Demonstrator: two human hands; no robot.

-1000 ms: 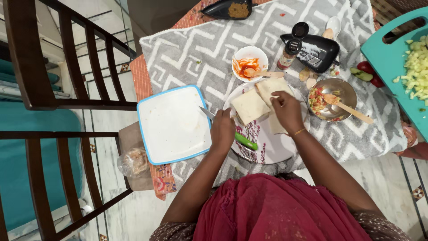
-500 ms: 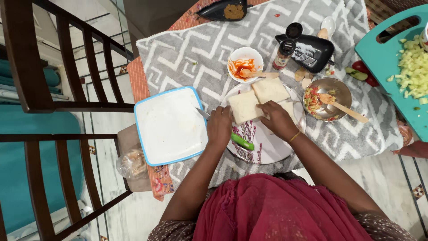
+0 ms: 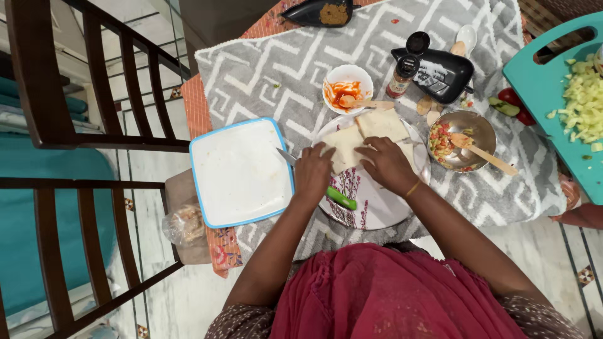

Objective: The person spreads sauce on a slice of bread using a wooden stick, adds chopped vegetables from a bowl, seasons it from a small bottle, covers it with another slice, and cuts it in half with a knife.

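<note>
A white bread slice (image 3: 342, 145) lies on a white floral plate (image 3: 377, 208), and both hands hold it. My left hand (image 3: 312, 172) grips its left edge with curled fingers. My right hand (image 3: 386, 164) presses on its right side. A green-handled knife (image 3: 340, 198) lies across the plate's left rim beneath my left hand, its blade tip (image 3: 284, 156) pointing at the tray. A second bread slice (image 3: 382, 124) sits just behind on the same plate. More bread shows under my right hand.
A white blue-rimmed tray (image 3: 239, 172) sits left of the plate. Behind are a sauce bowl (image 3: 345, 88), spice bottle (image 3: 402, 74) and black dish (image 3: 443, 72). A steel bowl (image 3: 477, 129) of chopped vegetables and a teal cutting board (image 3: 546, 88) lie right. Dark chairs (image 3: 56, 125) stand left.
My right hand has come off the rear slice and down onto the front slice. My left hand has slid forward onto that slice's left edge. The knife stays on the plate.
</note>
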